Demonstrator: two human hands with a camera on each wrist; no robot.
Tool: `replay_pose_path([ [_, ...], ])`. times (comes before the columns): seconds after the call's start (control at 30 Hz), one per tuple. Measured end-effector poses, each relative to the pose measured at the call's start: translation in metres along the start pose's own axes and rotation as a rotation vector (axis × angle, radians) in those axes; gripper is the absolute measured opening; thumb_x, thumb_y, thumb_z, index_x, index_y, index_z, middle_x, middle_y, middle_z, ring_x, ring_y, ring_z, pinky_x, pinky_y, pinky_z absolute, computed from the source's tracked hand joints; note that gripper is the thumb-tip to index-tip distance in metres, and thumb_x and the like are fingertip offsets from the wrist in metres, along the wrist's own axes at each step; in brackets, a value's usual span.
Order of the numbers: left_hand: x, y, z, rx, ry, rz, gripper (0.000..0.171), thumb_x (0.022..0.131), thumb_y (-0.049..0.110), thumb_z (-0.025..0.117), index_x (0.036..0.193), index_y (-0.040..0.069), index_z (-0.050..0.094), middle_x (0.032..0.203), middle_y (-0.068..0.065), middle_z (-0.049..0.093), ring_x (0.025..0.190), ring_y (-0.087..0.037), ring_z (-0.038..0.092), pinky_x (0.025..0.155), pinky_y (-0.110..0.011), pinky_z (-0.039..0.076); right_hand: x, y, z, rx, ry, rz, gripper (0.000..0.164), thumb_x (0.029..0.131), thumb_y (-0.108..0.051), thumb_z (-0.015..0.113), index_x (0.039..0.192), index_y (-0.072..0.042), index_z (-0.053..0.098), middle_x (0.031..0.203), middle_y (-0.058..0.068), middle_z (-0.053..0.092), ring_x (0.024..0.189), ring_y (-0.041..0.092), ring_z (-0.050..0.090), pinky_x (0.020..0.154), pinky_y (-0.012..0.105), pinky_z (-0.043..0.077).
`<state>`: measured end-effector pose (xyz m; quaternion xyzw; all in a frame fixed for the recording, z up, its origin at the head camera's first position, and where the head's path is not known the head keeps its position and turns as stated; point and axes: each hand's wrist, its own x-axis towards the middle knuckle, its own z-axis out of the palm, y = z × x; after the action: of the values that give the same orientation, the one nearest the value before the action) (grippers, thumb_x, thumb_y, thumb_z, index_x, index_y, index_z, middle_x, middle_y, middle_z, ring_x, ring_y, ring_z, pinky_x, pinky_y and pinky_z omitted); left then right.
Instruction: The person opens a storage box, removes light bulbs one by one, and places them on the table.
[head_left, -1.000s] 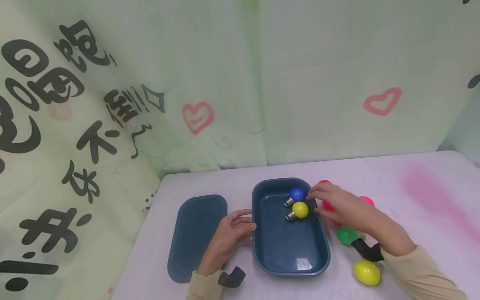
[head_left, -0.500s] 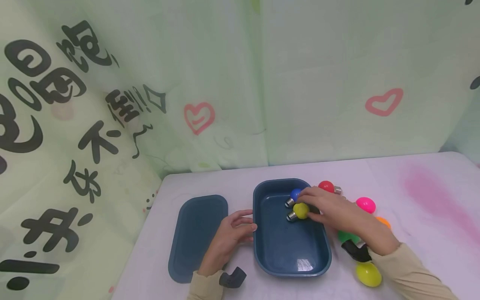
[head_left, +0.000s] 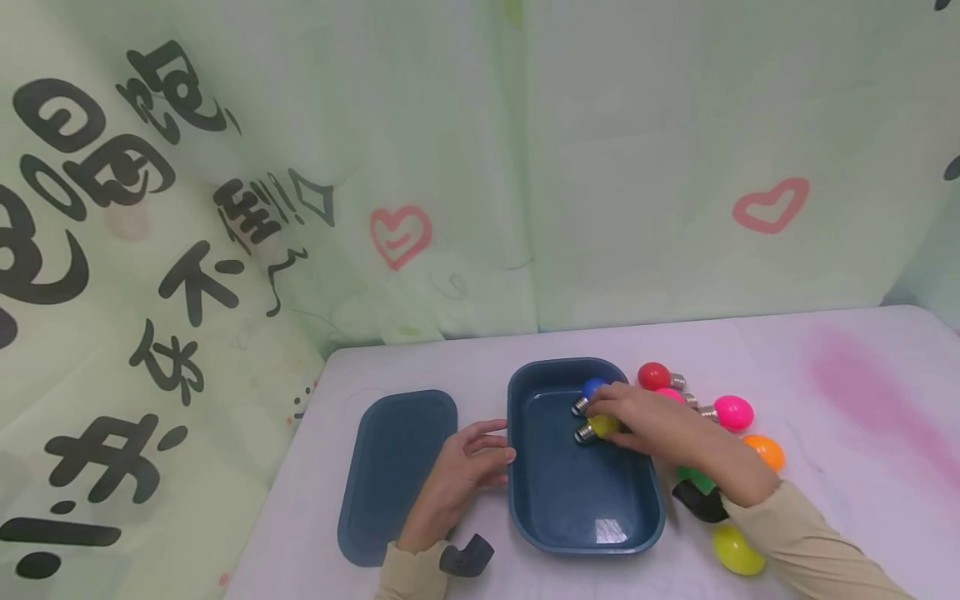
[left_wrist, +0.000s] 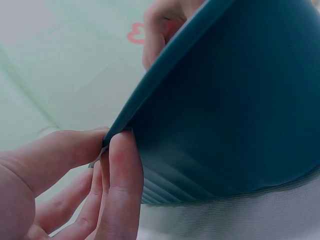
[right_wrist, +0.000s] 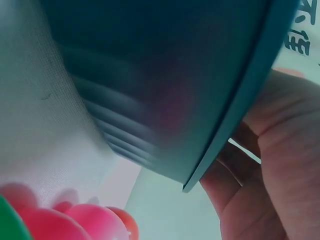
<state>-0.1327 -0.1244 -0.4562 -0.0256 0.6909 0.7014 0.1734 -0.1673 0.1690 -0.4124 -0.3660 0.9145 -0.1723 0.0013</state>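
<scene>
A dark blue rectangular box (head_left: 555,504) stands on the table with a blue light bulb (head_left: 592,387) and a yellow light bulb (head_left: 603,425) lying in its far right part. My right hand (head_left: 663,421) reaches in over the right side, fingers and thumb around the yellow bulb's glass; its metal base points left. In the right wrist view, the box's wall hides the fingertips and the bulb. My left hand (head_left: 461,471) is at the left side, pinching the rim between thumb and fingers, as the left wrist view shows up close.
A flat blue lid (head_left: 390,467) lies left of the box. Right of it are loose bulbs: red (head_left: 654,375), pink (head_left: 733,412), orange (head_left: 765,452), green (head_left: 696,478) and another yellow one (head_left: 738,550). A printed curtain (head_left: 630,167) hangs behind the table.
My right hand has moved left and down into the box, from beside the two bulbs to around the yellow one. The left hand has stayed at the rim.
</scene>
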Motion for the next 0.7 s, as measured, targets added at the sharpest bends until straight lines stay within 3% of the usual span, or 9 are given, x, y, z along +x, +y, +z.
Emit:
replay_pose_path([
  [0.7,0.001,-0.0014,-0.0003,0.001,-0.005,0.013,0.052,0.085,0.016,0.078,0.133,0.008,0.06,0.111,-0.011,0.069,0.091,-0.017,0.068,0.075,-0.033,0.059,0.0064,-0.0019,0.0051,0.027,-0.037,-0.036,0.04,0.073,-0.012,0.087,0.11,-0.01,0.072,0.11,0.005,0.069,0.105,0.027,0.063,0.077,0.034,0.061],
])
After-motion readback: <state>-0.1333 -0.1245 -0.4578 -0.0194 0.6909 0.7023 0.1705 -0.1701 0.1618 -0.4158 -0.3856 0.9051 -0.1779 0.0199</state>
